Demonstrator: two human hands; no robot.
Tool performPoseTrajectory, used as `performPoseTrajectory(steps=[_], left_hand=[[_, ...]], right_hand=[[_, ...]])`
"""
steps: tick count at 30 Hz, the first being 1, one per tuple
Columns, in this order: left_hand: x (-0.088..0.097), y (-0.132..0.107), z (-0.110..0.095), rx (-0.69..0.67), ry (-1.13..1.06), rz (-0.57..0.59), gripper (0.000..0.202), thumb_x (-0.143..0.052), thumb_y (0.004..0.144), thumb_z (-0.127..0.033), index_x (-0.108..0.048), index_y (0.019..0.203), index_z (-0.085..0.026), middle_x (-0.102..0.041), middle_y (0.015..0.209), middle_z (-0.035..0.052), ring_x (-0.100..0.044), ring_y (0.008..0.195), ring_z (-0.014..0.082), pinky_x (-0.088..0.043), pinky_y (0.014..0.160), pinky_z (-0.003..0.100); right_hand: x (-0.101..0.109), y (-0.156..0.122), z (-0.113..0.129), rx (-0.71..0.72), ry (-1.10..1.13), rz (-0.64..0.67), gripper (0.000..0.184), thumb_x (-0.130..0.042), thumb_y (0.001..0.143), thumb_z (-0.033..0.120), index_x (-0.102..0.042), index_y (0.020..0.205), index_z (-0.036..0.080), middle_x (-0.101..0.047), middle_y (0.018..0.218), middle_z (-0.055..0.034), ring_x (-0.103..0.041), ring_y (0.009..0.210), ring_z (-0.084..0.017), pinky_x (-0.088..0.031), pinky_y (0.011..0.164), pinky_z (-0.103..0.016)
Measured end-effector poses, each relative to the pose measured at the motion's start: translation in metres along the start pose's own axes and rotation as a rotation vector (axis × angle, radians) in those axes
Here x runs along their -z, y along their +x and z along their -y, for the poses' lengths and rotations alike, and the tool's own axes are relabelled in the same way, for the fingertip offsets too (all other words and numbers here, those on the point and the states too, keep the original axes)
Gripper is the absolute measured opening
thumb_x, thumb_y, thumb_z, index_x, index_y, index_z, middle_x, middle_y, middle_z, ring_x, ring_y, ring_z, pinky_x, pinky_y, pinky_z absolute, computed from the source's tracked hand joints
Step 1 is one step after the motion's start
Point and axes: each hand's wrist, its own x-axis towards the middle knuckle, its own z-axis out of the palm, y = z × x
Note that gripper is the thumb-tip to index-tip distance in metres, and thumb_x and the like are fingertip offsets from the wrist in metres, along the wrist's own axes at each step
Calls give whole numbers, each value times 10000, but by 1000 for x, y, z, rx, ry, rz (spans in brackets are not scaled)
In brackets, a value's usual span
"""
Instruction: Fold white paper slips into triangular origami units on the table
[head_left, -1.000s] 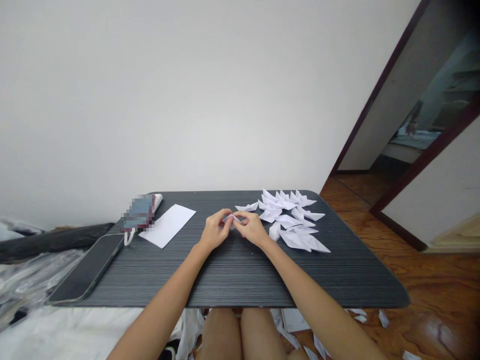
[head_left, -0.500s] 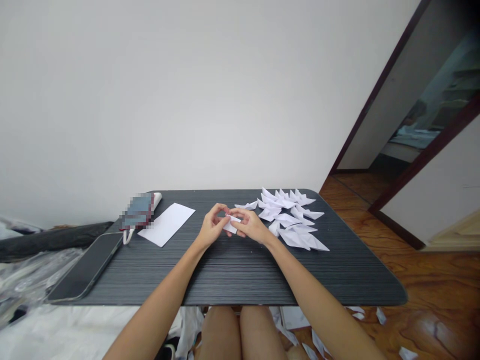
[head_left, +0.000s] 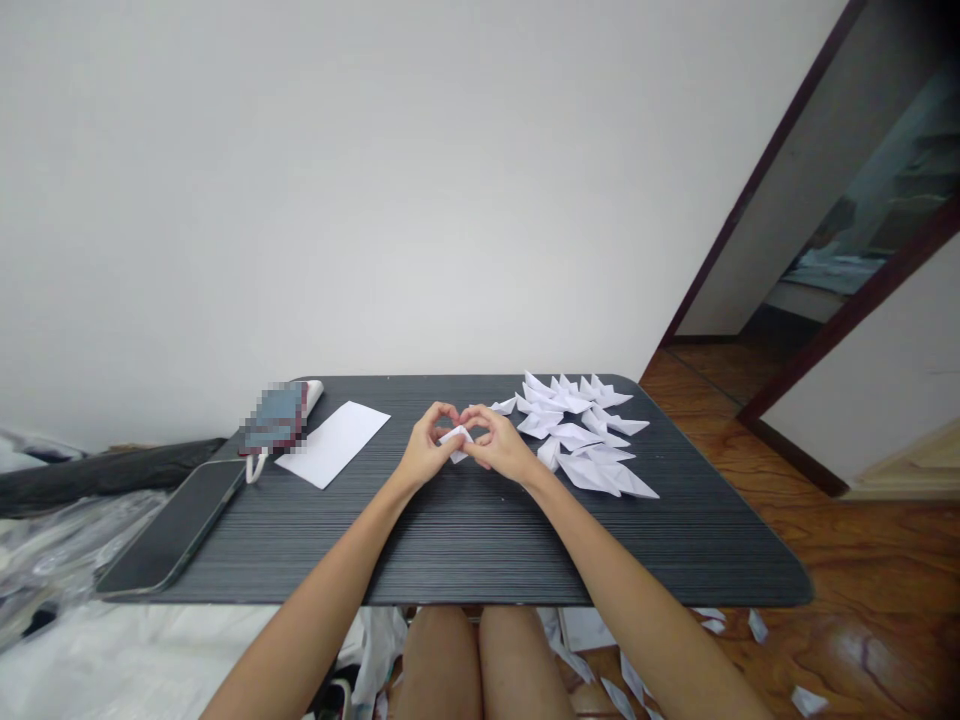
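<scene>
A small folded piece of white paper (head_left: 457,442) is pinched between my two hands above the middle of the table. My left hand (head_left: 426,447) grips its left side between thumb and fingers. From the right, my right hand (head_left: 500,446) holds the other side in the same way, and the curved fingers of both hands meet near the top. Just beyond my right hand lies a folded paper boat (head_left: 504,406), partly hidden by the fingers. Several more white paper boats (head_left: 598,471) are clustered to the right.
On the dark table (head_left: 480,560), a flat white sheet (head_left: 335,444) lies left of my hands. A phone (head_left: 174,528) rests at the left edge, beside a blurred-out item (head_left: 276,418) with a white cable (head_left: 256,466). Paper scraps (head_left: 809,701) are scattered on the wooden floor.
The folded paper has turned in my fingers and now shows a pointed top. Both hands have shifted slightly, their fingers arching together over it.
</scene>
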Motion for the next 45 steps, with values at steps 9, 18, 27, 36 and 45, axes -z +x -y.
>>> performPoseTrajectory(steps=[9, 18, 27, 36, 45], left_hand=[[-4, 2, 3, -3, -143, -39, 216, -535, 607, -128, -433, 795, -153, -410, 743, -25, -441, 573, 51, -347, 477, 150], [-5, 3, 3, 21, -204, -146, 166, -510, 574, -123, -462, 732, -148, -449, 753, -1, -457, 635, 87, -384, 534, 184], [-1, 1, 0, -54, -5, -68, 130, -511, 657, -175, -503, 783, -143, -510, 753, 3, -507, 679, 108, -400, 611, 220], [2, -1, -4, -7, 22, 73, 123, -479, 705, -210, -486, 808, -145, -556, 825, 30, -529, 776, 139, -416, 707, 260], [5, 0, -3, -26, -38, 126, 138, -489, 699, -149, -457, 833, -153, -517, 834, 22, -502, 751, 116, -411, 661, 222]], right_hand=[[-5, 2, 1, -52, 131, 1, 222, -564, 646, 227, -432, 819, 181, -504, 927, -13, -377, 330, 29, -251, 281, -133], [-3, 2, -2, -65, 230, 30, 264, -586, 652, 280, -446, 856, 189, -480, 922, 0, -366, 347, 34, -267, 297, -127], [3, 2, 5, -2, 84, 53, 235, -578, 659, 253, -424, 824, 187, -438, 911, 9, -432, 375, 23, -276, 314, -122], [7, -2, 11, 8, -31, 110, 224, -550, 673, 242, -408, 838, 192, -449, 849, 16, -473, 369, -4, -286, 306, -121], [7, -4, 15, 58, -88, 102, 236, -538, 679, 201, -398, 869, 208, -436, 901, 20, -461, 400, 10, -304, 346, -126]])
